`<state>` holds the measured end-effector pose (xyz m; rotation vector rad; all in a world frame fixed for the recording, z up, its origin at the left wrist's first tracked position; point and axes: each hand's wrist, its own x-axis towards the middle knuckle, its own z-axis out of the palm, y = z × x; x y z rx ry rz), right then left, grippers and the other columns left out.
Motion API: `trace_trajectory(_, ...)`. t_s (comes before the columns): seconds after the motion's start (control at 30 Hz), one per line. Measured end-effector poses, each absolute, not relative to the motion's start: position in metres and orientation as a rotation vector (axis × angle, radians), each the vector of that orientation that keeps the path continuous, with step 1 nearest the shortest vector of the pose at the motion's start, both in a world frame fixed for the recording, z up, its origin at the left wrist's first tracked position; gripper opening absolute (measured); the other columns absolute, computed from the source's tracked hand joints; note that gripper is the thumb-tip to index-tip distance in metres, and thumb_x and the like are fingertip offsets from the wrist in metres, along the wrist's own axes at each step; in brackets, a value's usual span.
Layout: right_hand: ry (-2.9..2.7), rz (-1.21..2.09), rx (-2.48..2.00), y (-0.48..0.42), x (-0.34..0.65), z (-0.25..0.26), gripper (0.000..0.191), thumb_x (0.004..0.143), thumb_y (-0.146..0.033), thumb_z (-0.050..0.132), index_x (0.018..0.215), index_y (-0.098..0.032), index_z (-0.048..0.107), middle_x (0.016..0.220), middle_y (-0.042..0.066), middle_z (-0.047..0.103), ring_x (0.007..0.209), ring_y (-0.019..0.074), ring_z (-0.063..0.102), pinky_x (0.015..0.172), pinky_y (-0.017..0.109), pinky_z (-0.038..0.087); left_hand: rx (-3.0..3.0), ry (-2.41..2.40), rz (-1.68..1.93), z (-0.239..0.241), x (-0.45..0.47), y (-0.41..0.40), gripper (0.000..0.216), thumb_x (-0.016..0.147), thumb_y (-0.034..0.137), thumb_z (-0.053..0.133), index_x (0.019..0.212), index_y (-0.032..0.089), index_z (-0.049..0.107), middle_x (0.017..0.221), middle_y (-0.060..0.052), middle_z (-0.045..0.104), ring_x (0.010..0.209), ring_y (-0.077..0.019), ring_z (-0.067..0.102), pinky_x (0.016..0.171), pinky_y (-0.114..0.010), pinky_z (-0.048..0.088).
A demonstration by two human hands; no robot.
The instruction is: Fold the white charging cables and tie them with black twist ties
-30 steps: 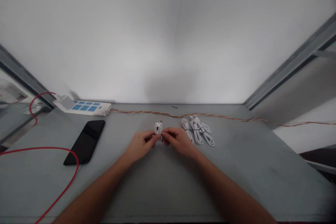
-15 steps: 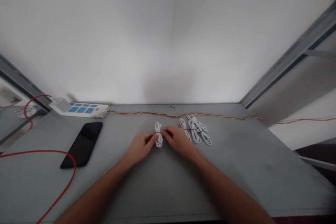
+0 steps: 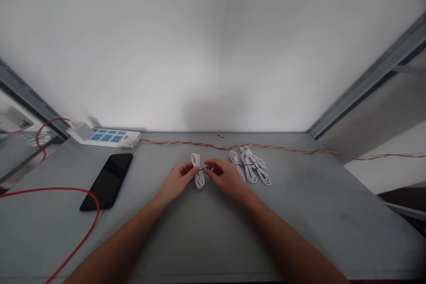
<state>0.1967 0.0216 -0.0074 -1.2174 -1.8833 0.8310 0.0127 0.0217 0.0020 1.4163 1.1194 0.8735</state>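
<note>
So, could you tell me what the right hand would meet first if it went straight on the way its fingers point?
The right hand points left at the coiled white cable, whose black tie it seems to pinch; just beyond is the left hand.

The thin red cable (image 3: 49,188) runs off the left edge and the bottom edge. The twisted orange and yellow wire (image 3: 179,143) leaves at the right edge. A tiny black speck (image 3: 221,136) far back is too small to tell. The left hand (image 3: 178,177) covers part of the small white coiled cable (image 3: 199,178).
</note>
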Motion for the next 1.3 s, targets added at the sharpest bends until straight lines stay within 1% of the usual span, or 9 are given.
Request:
trace_trajectory(0.13,-1.920,0.767,-1.164,0.023,0.198,-0.009,0.016,0.084,-0.033,0.059,0.092,-0.023,0.068,0.085,0.005,0.068,0.068,0.0158,0.059,0.066,0.030,0.047,1.416,1.136,0.869,0.002,0.012,0.022,0.041,0.079,0.052,0.057,0.088,0.012,0.065,0.058,0.001,0.057,0.046,-0.0076,0.044,0.042,-0.019,0.029)
trace_trajectory(0.3,-1.919,0.732,-1.134,0.025,0.198,-0.006,0.015,0.085,-0.031,0.056,0.085,-0.022,0.068,0.082,0.005,0.067,0.072,0.0169,0.058,0.068,0.030,0.044,1.434,1.122,0.848,0.000,0.011,0.021,0.040,0.079,0.050,0.058,0.091,0.013,0.067,0.065,0.000,0.059,0.051,-0.0088,0.045,0.046,-0.020,0.031)
trace_trajectory(0.43,-1.759,1.092,-1.183,0.026,0.199,-0.003,0.019,0.083,-0.036,0.056,0.083,-0.019,0.066,0.066,0.001,0.063,0.060,0.0149,0.056,0.059,0.027,0.043,1.422,1.081,0.822,0.002,0.012,0.020,0.043,0.078,0.050,0.060,0.097,0.013,0.068,0.066,-0.001,0.060,0.052,-0.0090,0.044,0.047,-0.020,0.030)
trace_trajectory(0.5,-1.658,1.276,-1.159,0.027,0.199,-0.001,0.022,0.080,-0.040,0.059,0.079,-0.018,0.065,0.061,0.000,0.061,0.057,0.0138,0.055,0.058,0.027,0.042,1.392,1.060,0.820,0.004,0.012,0.020,0.044,0.078,0.051,0.060,0.096,0.012,0.068,0.064,0.000,0.058,0.051,-0.0080,0.041,0.046,-0.020,0.029)
trace_trajectory(0.6,-1.568,1.388,-1.109,0.028,0.200,0.002,0.027,0.076,-0.044,0.062,0.073,-0.018,0.064,0.058,-0.001,0.060,0.055,0.0128,0.055,0.060,0.027,0.043,1.345,1.043,0.840,0.007,0.012,0.019,0.044,0.076,0.053,0.060,0.093,0.013,0.069,0.060,0.002,0.055,0.048,-0.0070,0.038,0.045,-0.020,0.026)
trace_trajectory(0.73,-1.550,1.370,-1.099,0.028,0.198,0.003,0.028,0.075,-0.045,0.063,0.070,-0.018,0.063,0.058,-0.001,0.059,0.054,0.0120,0.054,0.059,0.027,0.044,1.298,1.055,0.866,0.009,0.013,0.018,0.043,0.075,0.053,0.061,0.089,0.013,0.067,0.058,0.003,0.052,0.047,-0.0064,0.037,0.044,-0.020,0.025)
trace_trajectory(1.0,-1.581,1.268,-1.141,0.022,0.192,0.005,0.024,0.081,-0.039,0.056,0.069,-0.019,0.061,0.061,-0.001,0.059,0.053,0.0112,0.055,0.057,0.025,0.044,1.257,1.118,0.919,0.003,0.014,0.021,0.042,0.074,0.052,0.063,0.087,0.012,0.064,0.059,0.003,0.054,0.044,-0.0055,0.037,0.041,-0.019,0.025)
trace_trajectory(1.23,-1.583,1.179,-1.150,0.023,0.191,-0.005,0.022,0.078,-0.038,0.062,0.086,-0.018,0.063,0.074,0.001,0.065,0.055,0.0116,0.058,0.054,0.025,0.044,1.245,1.110,0.923,0.002,0.014,0.021,0.045,0.073,0.053,0.064,0.091,0.012,0.066,0.059,0.002,0.054,0.045,-0.0054,0.038,0.041,-0.019,0.026)
trace_trajectory(1.3,-1.612,1.114,-1.155,0.023,0.191,-0.008,0.021,0.079,-0.037,0.061,0.087,-0.018,0.064,0.074,0.002,0.065,0.055,0.0116,0.058,0.054,0.025,0.044,1.243,1.108,0.914,0.003,0.015,0.020,0.046,0.073,0.053,0.064,0.091,0.012,0.067,0.058,0.002,0.054,0.045,-0.0056,0.038,0.041,-0.019,0.026)
